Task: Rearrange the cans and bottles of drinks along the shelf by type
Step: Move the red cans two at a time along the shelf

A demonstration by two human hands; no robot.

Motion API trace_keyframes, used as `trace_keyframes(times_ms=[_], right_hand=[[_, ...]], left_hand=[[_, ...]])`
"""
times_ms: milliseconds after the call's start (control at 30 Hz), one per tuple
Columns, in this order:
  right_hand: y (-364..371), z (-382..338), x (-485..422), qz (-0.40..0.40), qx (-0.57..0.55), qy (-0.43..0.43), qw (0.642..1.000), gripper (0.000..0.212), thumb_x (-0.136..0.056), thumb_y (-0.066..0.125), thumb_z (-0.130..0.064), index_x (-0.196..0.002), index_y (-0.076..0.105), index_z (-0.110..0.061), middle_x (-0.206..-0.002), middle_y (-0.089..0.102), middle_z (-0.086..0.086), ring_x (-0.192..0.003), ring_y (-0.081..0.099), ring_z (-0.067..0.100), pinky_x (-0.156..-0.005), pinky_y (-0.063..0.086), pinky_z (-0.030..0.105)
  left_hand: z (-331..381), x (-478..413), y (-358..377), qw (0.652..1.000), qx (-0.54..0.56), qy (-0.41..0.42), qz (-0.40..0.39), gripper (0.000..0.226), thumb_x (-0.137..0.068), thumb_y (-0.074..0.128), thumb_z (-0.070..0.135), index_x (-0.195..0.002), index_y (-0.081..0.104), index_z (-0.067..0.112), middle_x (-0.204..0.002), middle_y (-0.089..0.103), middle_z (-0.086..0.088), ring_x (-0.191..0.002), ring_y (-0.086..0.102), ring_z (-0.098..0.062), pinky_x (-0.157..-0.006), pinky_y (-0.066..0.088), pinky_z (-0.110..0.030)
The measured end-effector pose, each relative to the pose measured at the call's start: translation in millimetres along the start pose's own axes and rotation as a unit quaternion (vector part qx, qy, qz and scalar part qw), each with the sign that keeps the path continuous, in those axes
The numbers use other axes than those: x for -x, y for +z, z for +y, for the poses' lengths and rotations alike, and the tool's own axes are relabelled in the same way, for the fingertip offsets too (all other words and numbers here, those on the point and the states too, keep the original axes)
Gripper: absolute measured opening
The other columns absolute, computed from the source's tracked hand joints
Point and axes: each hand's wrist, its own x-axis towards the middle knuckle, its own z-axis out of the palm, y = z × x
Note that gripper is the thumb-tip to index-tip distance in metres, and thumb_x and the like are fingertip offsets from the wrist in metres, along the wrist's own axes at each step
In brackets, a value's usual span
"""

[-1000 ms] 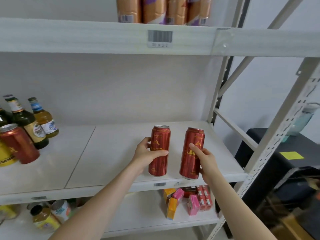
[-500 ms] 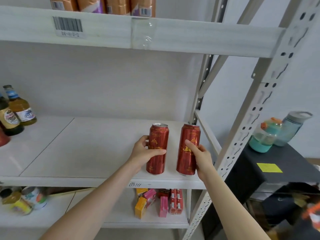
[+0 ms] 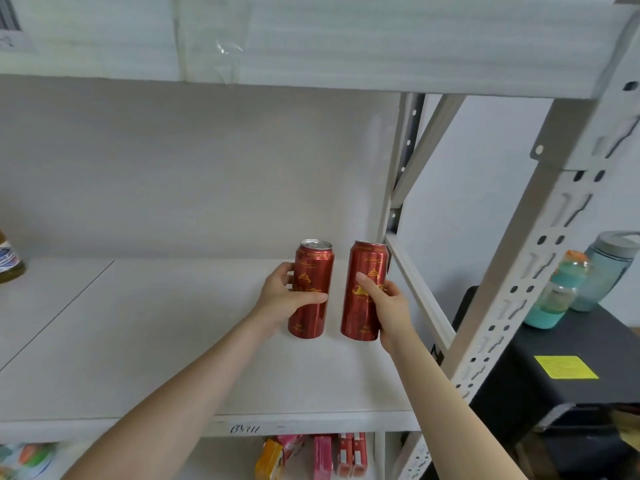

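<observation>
**Two Red Cans, One in Each Hand, at the Right End of the Shelf**

The left hand was wrapped round the middle of a tall red can, the left-hand can. Its thumb lay across the front and its fingers curled behind. The right hand gripped a matching red can, the right-hand can, from that can's right side, with the thumb pressed up the front over the gold print. Both cans stood upright and side by side, with a narrow gap between them and their tops level. Their bases sat at the surface of the shelf. Whether they rested on it or were held just clear could not be made out from this angle.

Right of the right hand rose the perforated upright at the end of the rack. Beyond it a black stand carried a yellow note. On the stand also stood a teal-based bottle and, just beside it, a grey-lidded bottle.

Far to the left of the left hand, a labelled glass bottle showed at the picture's edge, mostly cut off. Above the cans ran the pale upper shelf. Below the forearms, handwriting marked the shelf's front edge. Under it stood small cartons in pink, red and orange.
</observation>
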Motion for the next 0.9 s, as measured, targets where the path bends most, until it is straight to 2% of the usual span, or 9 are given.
trace_keyframes(times_ms=[300, 433, 633, 733, 900], right_hand=[[20, 7, -70, 0.008, -0.004, -0.036, 0.999, 0.056, -0.075, 0.083, -0.032, -0.123, 0.056, -0.019, -0.111, 0.067, 0.004, -0.098, 0.067, 0.019, -0.072, 0.055, 0.033], [21, 11, -100, 0.012, -0.004, -0.067, 0.998, 0.052, -0.075, 0.084, -0.028, -0.119, 0.059, -0.017, -0.112, 0.066, 0.005, -0.099, 0.068, 0.019, -0.075, 0.056, 0.033], [23, 21, -140, 0.017, 0.011, -0.096, 0.995, 0.065, -0.070, 0.088, -0.028, -0.126, 0.056, -0.020, -0.115, 0.064, 0.004, -0.103, 0.066, 0.019, -0.090, 0.056, 0.040], [25, 23, -149, 0.016, 0.019, -0.105, 0.994, 0.065, -0.072, 0.086, -0.028, -0.128, 0.053, -0.021, -0.116, 0.063, 0.002, -0.103, 0.063, 0.017, -0.089, 0.054, 0.037], [26, 28, -161, 0.012, 0.023, -0.112, 0.993, 0.064, -0.074, 0.085, -0.028, -0.128, 0.051, -0.024, -0.117, 0.061, -0.001, -0.104, 0.061, 0.014, -0.088, 0.051, 0.034]], left_hand=[[-17, -71, -1, 1.000, -0.011, 0.021, 0.008, 0.069, -0.053, 0.095, 0.021, -0.112, 0.059, 0.028, -0.111, 0.068, 0.003, -0.099, 0.068, -0.015, -0.088, 0.057, -0.038], [-22, -90, 0, 0.999, 0.000, 0.031, 0.010, 0.065, -0.056, 0.094, 0.015, -0.109, 0.059, 0.027, -0.111, 0.070, 0.002, -0.100, 0.068, -0.016, -0.088, 0.056, -0.038], [-28, -105, 5, 0.999, 0.020, 0.043, 0.002, 0.067, -0.057, 0.094, 0.011, -0.111, 0.058, 0.028, -0.112, 0.070, 0.003, -0.101, 0.068, -0.015, -0.087, 0.055, -0.035], [-33, -107, 9, 0.999, 0.026, 0.048, -0.003, 0.065, -0.058, 0.093, 0.008, -0.109, 0.059, 0.029, -0.109, 0.070, 0.004, -0.099, 0.069, -0.015, -0.084, 0.055, -0.033], [-40, -108, 11, 0.998, 0.037, 0.053, 0.002, 0.072, -0.045, 0.092, 0.017, -0.110, 0.061, 0.026, -0.109, 0.072, 0.001, -0.097, 0.071, -0.017, -0.088, 0.058, -0.038]])
